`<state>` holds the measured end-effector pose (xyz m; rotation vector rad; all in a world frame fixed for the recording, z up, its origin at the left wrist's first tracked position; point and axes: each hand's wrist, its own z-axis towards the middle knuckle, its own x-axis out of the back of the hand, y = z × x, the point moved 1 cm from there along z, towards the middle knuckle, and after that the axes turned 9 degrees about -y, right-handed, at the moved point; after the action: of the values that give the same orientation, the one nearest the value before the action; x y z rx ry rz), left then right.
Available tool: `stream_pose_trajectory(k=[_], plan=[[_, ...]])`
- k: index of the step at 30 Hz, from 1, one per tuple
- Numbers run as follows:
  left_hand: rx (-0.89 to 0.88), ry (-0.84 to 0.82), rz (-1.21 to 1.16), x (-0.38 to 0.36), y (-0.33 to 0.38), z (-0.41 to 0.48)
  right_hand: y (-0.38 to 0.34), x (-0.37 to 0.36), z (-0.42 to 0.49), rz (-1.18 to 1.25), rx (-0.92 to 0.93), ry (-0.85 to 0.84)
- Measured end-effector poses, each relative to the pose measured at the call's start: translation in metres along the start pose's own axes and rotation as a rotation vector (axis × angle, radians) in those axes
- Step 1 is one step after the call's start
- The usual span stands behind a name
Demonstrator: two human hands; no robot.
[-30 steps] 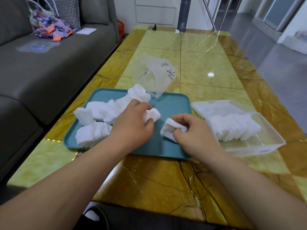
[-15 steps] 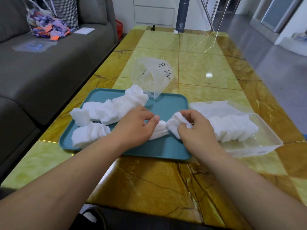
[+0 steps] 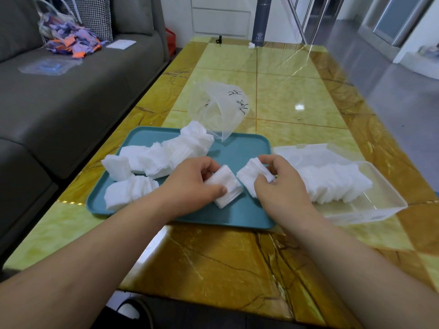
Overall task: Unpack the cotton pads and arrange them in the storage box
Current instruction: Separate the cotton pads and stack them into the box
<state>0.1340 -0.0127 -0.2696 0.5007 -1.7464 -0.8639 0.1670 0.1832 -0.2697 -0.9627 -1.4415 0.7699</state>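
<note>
- One pad stack (image 3: pixel 225 187) is pinched by the left hand (image 3: pixel 187 186), a second stack (image 3: pixel 250 175) by the right hand (image 3: pixel 282 193).
- Edges should be squared before insertion beside the row (image 3: pixel 332 182) in the storage box (image 3: pixel 370 213).

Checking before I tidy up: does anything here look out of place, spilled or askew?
The clear plastic bag slumps over the far rim of the tray. Loose cotton pads lie in toppled, fanned heaps on its left side, and the row in the storage box leans over.

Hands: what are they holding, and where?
The left hand pinches a small stack of cotton pads by its left side; the right hand grips a second stack at its right end.
</note>
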Motion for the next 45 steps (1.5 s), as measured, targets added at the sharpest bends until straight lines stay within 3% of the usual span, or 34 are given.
stream_pose_trajectory(k=[8,13,16,32,38,45], plan=[[-0.079,0.178,-0.28,0.017,0.006,-0.01,-0.005,0.007,-0.001,0.06,0.02,0.031],[-0.163,-0.049,-0.442,0.013,0.016,-0.02,-0.01,0.009,-0.001,0.22,0.074,0.02],[-0.163,-0.117,-0.434,0.006,0.019,-0.021,-0.014,0.01,-0.003,0.297,0.079,-0.035],[-0.115,0.017,-0.383,0.001,0.017,-0.015,-0.014,0.011,-0.005,0.346,0.115,-0.139],[-0.138,0.03,-0.298,-0.001,0.018,-0.011,-0.015,0.018,-0.007,0.369,0.163,-0.281],[-0.171,0.039,-0.282,-0.006,0.022,-0.008,-0.008,0.01,-0.011,0.149,0.141,-0.11]])
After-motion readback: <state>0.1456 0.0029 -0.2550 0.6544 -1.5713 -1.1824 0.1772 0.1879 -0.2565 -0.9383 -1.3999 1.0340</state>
